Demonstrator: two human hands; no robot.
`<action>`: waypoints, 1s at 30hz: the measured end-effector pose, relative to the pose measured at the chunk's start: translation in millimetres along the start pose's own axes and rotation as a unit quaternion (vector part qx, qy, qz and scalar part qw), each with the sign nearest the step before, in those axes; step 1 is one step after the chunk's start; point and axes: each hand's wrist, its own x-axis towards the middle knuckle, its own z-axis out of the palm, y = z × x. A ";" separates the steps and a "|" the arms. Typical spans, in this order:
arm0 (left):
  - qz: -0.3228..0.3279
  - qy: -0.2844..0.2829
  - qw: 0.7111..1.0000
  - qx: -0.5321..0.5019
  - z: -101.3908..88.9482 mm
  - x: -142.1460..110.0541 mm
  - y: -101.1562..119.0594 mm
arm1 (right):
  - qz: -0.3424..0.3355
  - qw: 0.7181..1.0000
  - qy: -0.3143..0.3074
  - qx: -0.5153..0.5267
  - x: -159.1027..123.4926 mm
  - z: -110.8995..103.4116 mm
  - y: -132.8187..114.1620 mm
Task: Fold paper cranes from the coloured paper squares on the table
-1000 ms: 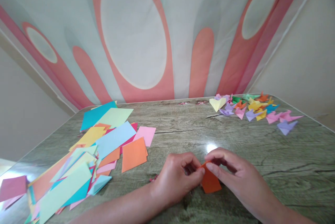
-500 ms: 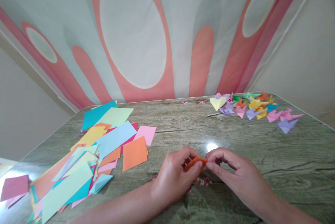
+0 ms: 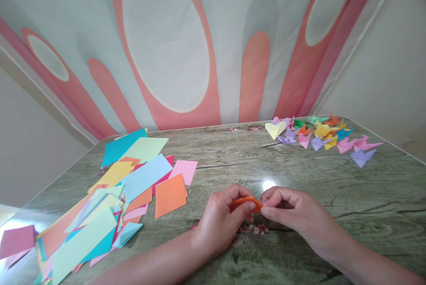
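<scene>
A folded piece of orange paper (image 3: 246,202) is held just above the table at the lower middle, its edge towards me. My left hand (image 3: 226,218) is closed around its left part, thumb in front and fingers behind. At the paper's right end, my right hand (image 3: 289,209) pinches the tip between thumb and index finger. Part of the paper is hidden inside the left hand.
Loose coloured paper sheets (image 3: 146,176) are heaped on the left of the wood-grain table (image 3: 226,156). Several folded paper birds (image 3: 326,132) sit at the far right, beside a pale yellow folded piece (image 3: 275,130). A patterned backdrop (image 3: 229,54) hangs behind the table.
The orange paper hung down as a flat panel a second ago; it has since turned up edge-on and sits deeper in my left hand. My right hand has stayed at its right end.
</scene>
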 end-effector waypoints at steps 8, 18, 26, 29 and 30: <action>0.003 -0.009 1.000 0.019 -3.5 0.5 5.2 | 0.023 0.999 -0.018 0.026 -1.2 0.5 -1.5; -0.016 0.027 0.999 -0.009 -1.4 2.1 5.3 | 0.015 1.000 0.001 0.014 0.8 2.5 5.3; -0.006 0.024 0.999 -0.022 -2.8 3.9 1.6 | 0.021 0.996 -0.011 -0.089 -1.0 2.7 -0.8; 0.012 0.029 0.999 0.040 -4.1 3.5 2.6 | -0.020 0.986 0.026 -0.162 -3.0 4.0 -2.8; 0.025 0.030 0.997 0.066 -4.5 3.0 2.9 | -0.038 0.981 0.038 -0.184 -3.8 4.6 -2.8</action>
